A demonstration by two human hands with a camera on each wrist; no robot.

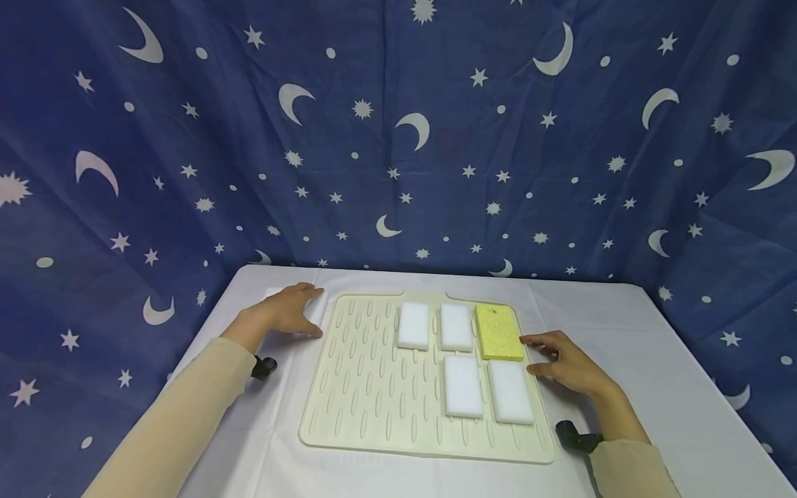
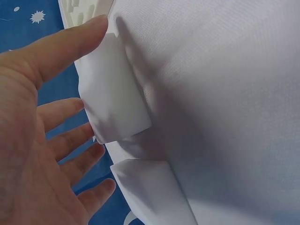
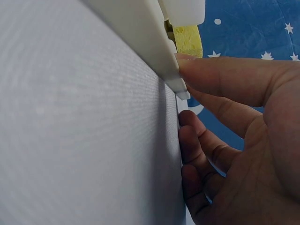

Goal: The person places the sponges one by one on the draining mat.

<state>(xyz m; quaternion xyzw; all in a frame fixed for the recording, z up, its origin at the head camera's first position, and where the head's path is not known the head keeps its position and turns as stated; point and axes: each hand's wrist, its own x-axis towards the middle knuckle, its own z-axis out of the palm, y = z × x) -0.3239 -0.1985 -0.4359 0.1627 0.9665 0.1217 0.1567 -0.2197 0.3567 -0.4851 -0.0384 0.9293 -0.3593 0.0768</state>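
A cream drying mat with raised oval ridges [image 1: 373,387] lies on the table. Several white sponge blocks [image 1: 463,387] and one yellow sponge [image 1: 498,333] sit on its right half. Left of the mat is my left hand [image 1: 288,311], thumb and fingers spread. In the left wrist view two white blocks lie beside it: the thumb overlaps one white block [image 2: 115,89], and a second block [image 2: 152,190] sits near the little finger. My right hand [image 1: 563,363] is at the mat's right edge, thumb and forefinger right at the rim near the yellow sponge, other fingers loosely bent.
White cloth [image 1: 367,481] covers the table. A dark blue curtain with moons and stars [image 1: 429,173] hangs behind it and along both sides. Each wrist wears a small black camera, one at the left wrist [image 1: 264,367] and one at the right [image 1: 575,437].
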